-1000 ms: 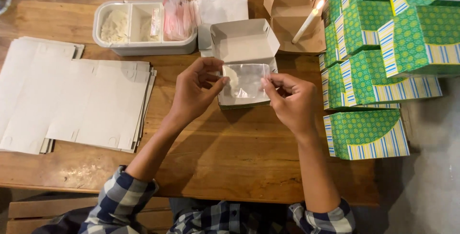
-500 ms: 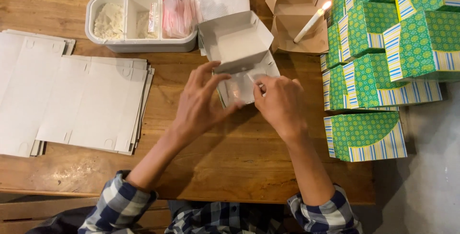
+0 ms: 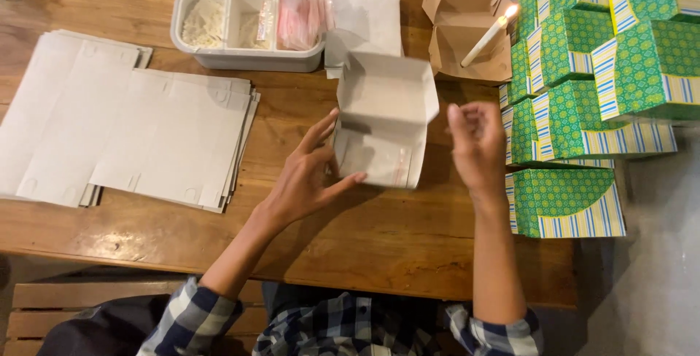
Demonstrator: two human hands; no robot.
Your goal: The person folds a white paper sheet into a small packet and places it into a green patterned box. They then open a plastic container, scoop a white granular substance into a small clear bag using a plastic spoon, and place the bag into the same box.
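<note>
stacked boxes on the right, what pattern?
Green dotted print with blue, yellow and white striped edges on the stacked boxes; head view.

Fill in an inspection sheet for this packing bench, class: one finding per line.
Surface: wooden table, worn.
Job's things: open white carton with a clear packet inside.
Clutter: flat carton blanks; divided white tray; brown box holding a lit candle; stacked green patterned boxes.
Hands: left hand touches the carton's side; right hand raised beside it, touching nothing.
Cables: nothing seen.
Surroundings: wooden bench below.
</note>
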